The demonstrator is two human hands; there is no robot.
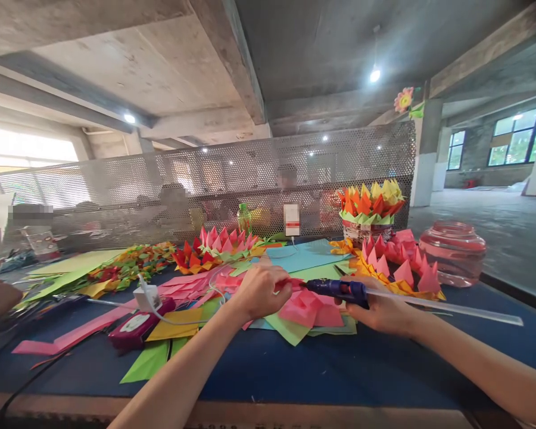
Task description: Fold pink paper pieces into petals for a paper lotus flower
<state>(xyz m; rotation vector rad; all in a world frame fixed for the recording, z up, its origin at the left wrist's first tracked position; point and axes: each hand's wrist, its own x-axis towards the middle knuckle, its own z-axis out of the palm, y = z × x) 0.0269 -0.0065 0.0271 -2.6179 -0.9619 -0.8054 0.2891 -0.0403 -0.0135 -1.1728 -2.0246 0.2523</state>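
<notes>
My right hand point(370, 307) is wrapped round a dark blue hot glue gun point(337, 290), and a long clear glue stick point(455, 307) juts out of its back end. The nozzle points left at my left hand point(264, 290). Between the pinched fingers of that hand is a small red-pink piece of folded paper point(293, 282), touching or nearly touching the nozzle. Below both hands lie pink paper sheets point(301, 310) on top of light green paper point(290, 330). Beyond them a blue paper sheet point(310, 255) lies flat.
A purple power strip point(136, 330) with a white plug point(146, 297) sits left, cables trailing. Folded paper flowers point(370, 205) and a pink jar point(453, 253) stand right. A perforated metal screen point(250, 179) closes the back. Another person's hand point(2, 298) shows at far left.
</notes>
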